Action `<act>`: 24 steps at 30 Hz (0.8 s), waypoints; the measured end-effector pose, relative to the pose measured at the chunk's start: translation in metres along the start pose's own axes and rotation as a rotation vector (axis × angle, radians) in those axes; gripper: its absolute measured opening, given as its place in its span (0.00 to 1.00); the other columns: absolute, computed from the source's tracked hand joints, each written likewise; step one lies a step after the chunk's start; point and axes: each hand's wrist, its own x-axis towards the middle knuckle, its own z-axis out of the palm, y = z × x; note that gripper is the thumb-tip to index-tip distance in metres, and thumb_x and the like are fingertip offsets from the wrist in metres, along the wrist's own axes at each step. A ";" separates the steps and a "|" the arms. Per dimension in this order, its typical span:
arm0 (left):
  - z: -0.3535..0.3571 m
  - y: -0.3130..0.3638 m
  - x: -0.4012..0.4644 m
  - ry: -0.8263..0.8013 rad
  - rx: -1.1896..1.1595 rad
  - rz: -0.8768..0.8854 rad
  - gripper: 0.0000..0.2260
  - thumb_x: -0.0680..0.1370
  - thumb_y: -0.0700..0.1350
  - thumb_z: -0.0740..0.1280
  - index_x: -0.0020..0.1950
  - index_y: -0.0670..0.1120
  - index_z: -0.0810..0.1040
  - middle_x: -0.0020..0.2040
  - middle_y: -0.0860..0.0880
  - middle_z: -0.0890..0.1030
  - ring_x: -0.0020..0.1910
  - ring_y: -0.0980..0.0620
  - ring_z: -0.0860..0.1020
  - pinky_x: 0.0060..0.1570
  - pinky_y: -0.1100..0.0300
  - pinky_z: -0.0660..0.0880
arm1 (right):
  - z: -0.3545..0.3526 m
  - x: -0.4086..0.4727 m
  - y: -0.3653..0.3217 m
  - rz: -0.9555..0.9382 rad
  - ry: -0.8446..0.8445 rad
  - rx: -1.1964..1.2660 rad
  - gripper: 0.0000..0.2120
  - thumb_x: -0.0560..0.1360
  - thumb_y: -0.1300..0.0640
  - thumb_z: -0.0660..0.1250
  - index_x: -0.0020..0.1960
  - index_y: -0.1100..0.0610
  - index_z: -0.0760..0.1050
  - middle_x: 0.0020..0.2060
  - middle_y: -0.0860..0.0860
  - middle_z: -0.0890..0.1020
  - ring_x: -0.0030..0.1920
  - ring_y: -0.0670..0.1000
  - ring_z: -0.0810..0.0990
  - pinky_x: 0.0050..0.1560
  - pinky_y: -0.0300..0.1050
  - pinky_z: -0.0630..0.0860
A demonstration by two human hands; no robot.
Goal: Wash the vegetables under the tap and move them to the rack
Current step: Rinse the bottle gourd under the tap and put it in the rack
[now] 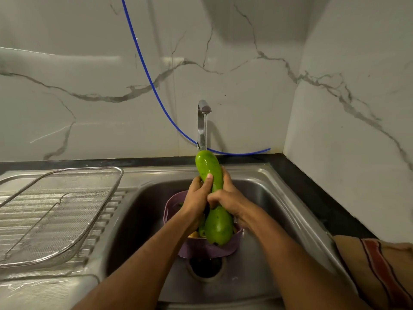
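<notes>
A long green bottle gourd (218, 224) is held over the steel sink (143, 220), its far end right under the running tap (203, 121). My left hand (197, 198) wraps its narrow middle from the left, thumb lying on top. From the right, my right hand (228, 196) grips the same stretch. The gourd's thick near end hangs over a purple basket (173, 201) standing in the sink, where a few other vegetables show, mostly hidden. A wire mesh rack (55, 211) lies on the draining board at the left.
A blue hose (152, 83) runs down the marble wall behind the tap. The sink drain (206, 268) lies just in front of the basket. A folded striped cloth (380, 271) rests on the black counter at the right. Walls close in behind and to the right.
</notes>
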 end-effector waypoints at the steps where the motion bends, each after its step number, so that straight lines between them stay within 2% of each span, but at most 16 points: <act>1: -0.001 0.002 0.000 -0.011 0.022 0.002 0.13 0.85 0.49 0.62 0.66 0.44 0.76 0.58 0.41 0.84 0.56 0.43 0.84 0.57 0.46 0.82 | -0.003 0.000 0.004 0.007 -0.031 0.016 0.63 0.48 0.56 0.73 0.73 0.23 0.48 0.60 0.56 0.80 0.54 0.60 0.84 0.52 0.62 0.84; 2: -0.002 0.003 0.000 -0.025 0.044 0.007 0.12 0.85 0.46 0.62 0.66 0.44 0.76 0.58 0.42 0.84 0.56 0.44 0.84 0.56 0.47 0.82 | -0.004 -0.002 0.009 0.006 -0.040 0.042 0.62 0.49 0.57 0.76 0.72 0.23 0.51 0.58 0.56 0.82 0.54 0.60 0.85 0.52 0.63 0.84; 4: -0.003 0.004 0.001 -0.066 0.112 0.022 0.09 0.85 0.44 0.62 0.64 0.46 0.78 0.57 0.43 0.85 0.55 0.47 0.85 0.54 0.51 0.83 | -0.003 -0.003 0.017 0.010 0.035 0.124 0.55 0.49 0.53 0.81 0.72 0.33 0.62 0.53 0.54 0.85 0.52 0.59 0.86 0.52 0.63 0.84; 5: -0.003 0.004 0.000 -0.080 0.151 0.035 0.08 0.85 0.44 0.61 0.61 0.48 0.79 0.55 0.45 0.85 0.53 0.50 0.85 0.52 0.55 0.83 | -0.001 -0.001 0.020 0.017 0.082 0.177 0.50 0.49 0.50 0.83 0.69 0.39 0.68 0.51 0.53 0.86 0.50 0.58 0.87 0.52 0.63 0.84; 6: -0.001 0.006 -0.001 -0.087 0.186 0.062 0.07 0.85 0.45 0.61 0.59 0.50 0.79 0.55 0.46 0.85 0.52 0.52 0.85 0.51 0.58 0.82 | 0.000 0.002 0.021 0.023 0.110 0.214 0.45 0.49 0.48 0.83 0.65 0.40 0.73 0.49 0.52 0.87 0.49 0.58 0.87 0.51 0.63 0.84; 8: 0.001 0.012 0.002 -0.062 0.275 0.158 0.08 0.85 0.46 0.63 0.63 0.50 0.77 0.57 0.49 0.84 0.53 0.54 0.84 0.52 0.60 0.81 | 0.002 0.003 0.019 0.019 0.114 0.210 0.41 0.50 0.46 0.81 0.62 0.42 0.75 0.48 0.51 0.87 0.48 0.56 0.87 0.52 0.61 0.84; 10: 0.003 0.022 0.013 -0.007 0.306 0.238 0.16 0.82 0.49 0.68 0.69 0.51 0.73 0.60 0.50 0.81 0.57 0.53 0.82 0.57 0.55 0.81 | 0.004 -0.007 0.008 -0.006 0.071 0.120 0.39 0.54 0.50 0.80 0.64 0.45 0.74 0.51 0.51 0.85 0.51 0.55 0.85 0.54 0.58 0.84; 11: 0.004 0.028 0.018 0.057 0.300 0.250 0.18 0.80 0.51 0.70 0.69 0.52 0.74 0.60 0.48 0.80 0.58 0.50 0.81 0.58 0.52 0.81 | 0.005 -0.013 0.004 -0.027 0.045 0.074 0.38 0.57 0.52 0.81 0.65 0.45 0.73 0.53 0.50 0.84 0.53 0.54 0.84 0.53 0.55 0.83; 13: 0.004 0.043 0.027 0.175 0.267 0.247 0.16 0.77 0.53 0.74 0.62 0.49 0.79 0.56 0.44 0.81 0.53 0.47 0.82 0.50 0.51 0.83 | 0.009 -0.015 0.001 -0.066 -0.011 0.064 0.37 0.62 0.57 0.81 0.68 0.45 0.73 0.56 0.49 0.83 0.54 0.52 0.83 0.51 0.48 0.82; 15: 0.003 0.058 0.036 0.185 0.219 0.208 0.12 0.75 0.51 0.75 0.53 0.45 0.83 0.49 0.41 0.83 0.44 0.47 0.82 0.38 0.55 0.82 | 0.013 -0.015 0.001 -0.090 -0.072 0.101 0.37 0.62 0.59 0.82 0.69 0.48 0.73 0.55 0.51 0.84 0.52 0.54 0.84 0.51 0.52 0.84; 17: 0.000 0.071 0.044 0.067 0.215 0.105 0.10 0.74 0.48 0.75 0.47 0.41 0.82 0.43 0.40 0.82 0.37 0.48 0.81 0.36 0.56 0.80 | 0.010 -0.013 -0.001 -0.058 -0.144 0.165 0.36 0.61 0.60 0.81 0.67 0.49 0.74 0.52 0.56 0.85 0.48 0.60 0.86 0.49 0.59 0.85; 20: -0.007 0.078 0.053 -0.200 0.140 -0.066 0.12 0.72 0.50 0.76 0.42 0.43 0.81 0.43 0.41 0.80 0.40 0.47 0.79 0.46 0.52 0.79 | 0.000 -0.016 -0.004 -0.012 -0.306 0.299 0.24 0.69 0.68 0.75 0.62 0.56 0.74 0.43 0.59 0.84 0.39 0.61 0.85 0.40 0.54 0.84; 22: -0.012 0.074 0.058 -0.285 -0.039 -0.145 0.10 0.74 0.50 0.74 0.42 0.44 0.81 0.42 0.44 0.80 0.41 0.48 0.79 0.50 0.51 0.77 | -0.002 -0.017 -0.002 0.019 -0.422 0.356 0.20 0.70 0.69 0.74 0.59 0.60 0.74 0.40 0.59 0.82 0.39 0.59 0.84 0.42 0.54 0.82; 24: -0.012 0.068 0.060 -0.308 -0.178 -0.171 0.08 0.75 0.48 0.73 0.44 0.44 0.80 0.42 0.46 0.80 0.41 0.49 0.79 0.50 0.52 0.77 | -0.002 -0.015 0.000 0.037 -0.481 0.399 0.19 0.68 0.67 0.74 0.57 0.60 0.75 0.40 0.59 0.82 0.39 0.59 0.83 0.45 0.55 0.81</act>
